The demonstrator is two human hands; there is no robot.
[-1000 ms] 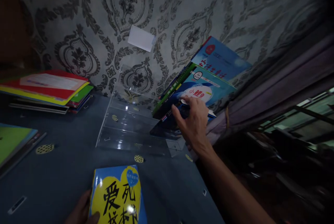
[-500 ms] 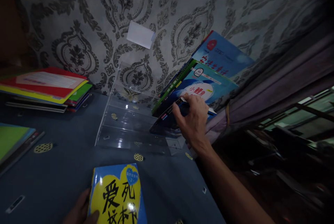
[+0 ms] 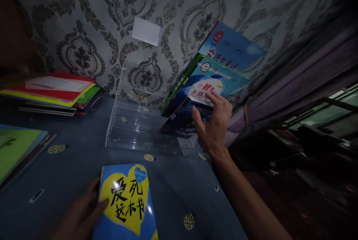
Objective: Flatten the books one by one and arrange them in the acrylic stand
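My left hand (image 3: 88, 206) grips the left edge of a blue book with a yellow heart on its cover (image 3: 125, 202), thumb on the front. The book is held low over the table. My right hand (image 3: 215, 122) has its thumb and fingers apart, just in front of a dark blue book (image 3: 181, 118) in the lowest tier of a clear stepped rack (image 3: 131, 139). Behind that stand a teal picture book (image 3: 220, 75) and a taller light-blue book (image 3: 235, 47), all leaning back at the rack's right end. Whether my right fingertips touch a cover, I cannot tell.
A stack of folders and books with a red top (image 3: 58, 87) lies at the left by the wall. Nearer is a pile topped by a green book (image 3: 19, 146). A white card (image 3: 147, 31) is on the patterned wall. A curtain (image 3: 279, 79) hangs at the right.
My right hand has loosened and drawn slightly right, off the dark blue book's top edge. More of the yellow-heart book shows as my left hand has come up. The view has shifted a little.
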